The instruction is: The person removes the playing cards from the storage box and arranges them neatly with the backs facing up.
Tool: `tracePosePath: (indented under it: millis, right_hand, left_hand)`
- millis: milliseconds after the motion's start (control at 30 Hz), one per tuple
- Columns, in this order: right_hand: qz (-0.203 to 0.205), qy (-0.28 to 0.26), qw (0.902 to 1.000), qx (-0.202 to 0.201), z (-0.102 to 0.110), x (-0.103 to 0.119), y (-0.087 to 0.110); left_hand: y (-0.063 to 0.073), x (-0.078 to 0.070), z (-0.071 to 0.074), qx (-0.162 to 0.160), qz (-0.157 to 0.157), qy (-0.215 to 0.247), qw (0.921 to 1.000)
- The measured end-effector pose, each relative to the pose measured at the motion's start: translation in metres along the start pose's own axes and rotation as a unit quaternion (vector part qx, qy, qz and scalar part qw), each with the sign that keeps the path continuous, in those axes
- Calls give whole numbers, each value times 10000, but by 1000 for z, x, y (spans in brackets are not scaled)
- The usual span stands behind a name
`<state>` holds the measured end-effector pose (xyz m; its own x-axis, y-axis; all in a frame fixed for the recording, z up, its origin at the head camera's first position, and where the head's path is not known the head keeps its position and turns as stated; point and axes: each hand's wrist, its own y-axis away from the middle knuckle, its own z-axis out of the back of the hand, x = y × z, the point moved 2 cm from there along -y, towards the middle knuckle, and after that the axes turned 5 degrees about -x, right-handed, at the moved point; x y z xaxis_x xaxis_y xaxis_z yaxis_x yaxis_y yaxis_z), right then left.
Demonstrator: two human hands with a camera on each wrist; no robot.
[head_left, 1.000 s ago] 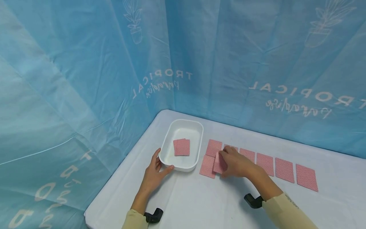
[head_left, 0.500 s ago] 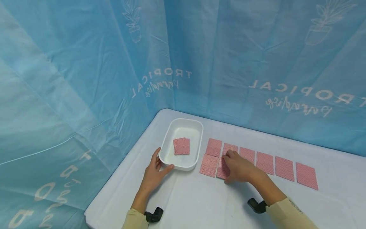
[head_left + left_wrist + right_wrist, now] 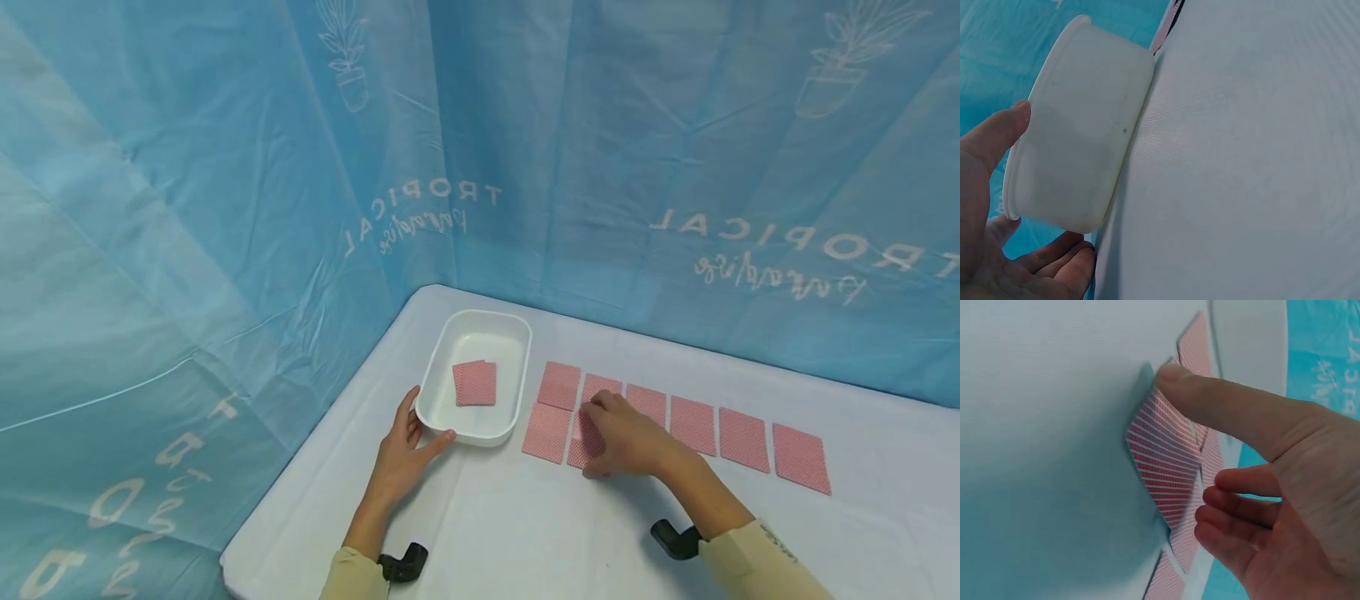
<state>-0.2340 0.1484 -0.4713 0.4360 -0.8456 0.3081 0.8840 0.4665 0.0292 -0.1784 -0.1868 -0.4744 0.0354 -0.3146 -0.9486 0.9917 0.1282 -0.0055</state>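
My left hand (image 3: 402, 462) holds the near left corner of a white plastic tub (image 3: 468, 423). In the left wrist view the thumb (image 3: 1007, 128) lies against the tub's rim and the other fingers touch its side. Two overlapping red-patterned playing cards (image 3: 476, 383) lie face down inside. To the right, my right hand (image 3: 626, 437) pinches another face-down card (image 3: 581, 446), second in a front row. In the right wrist view the thumb sits on one corner of that card (image 3: 1163, 456); the index finger is mostly hidden.
Behind the right hand runs a back row of several face-down cards (image 3: 692, 425). One front-row card (image 3: 545, 433) lies left of the held one. A white cloth covers the table (image 3: 510, 533); blue printed curtains (image 3: 637, 167) stand along its left and back edges.
My right hand has moved the card slightly right and down, from overlapping its left neighbour to lying beside it. The left hand and tub have stayed in place.
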Motion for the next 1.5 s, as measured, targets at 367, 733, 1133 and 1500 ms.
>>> tracePosePath:
  millis: [367,733,1133,1500]
  right_hand:
    - [-197,-20,9996,211,-3,-1,-10]
    - [-101,87,9999,72,-6,4,-9]
    - [357,-15,9978,-564,13,11,-29]
    - [391,-517,9966,-513,28,28,-50]
  left_hand:
    - [0,2,2,12,-110,18,9999]
    - [-2,5,4,-40,-152,114,9998]
    - [-11,33,0,-247,-236,36,9994]
    - [1,1,2,-38,-210,171,9996]
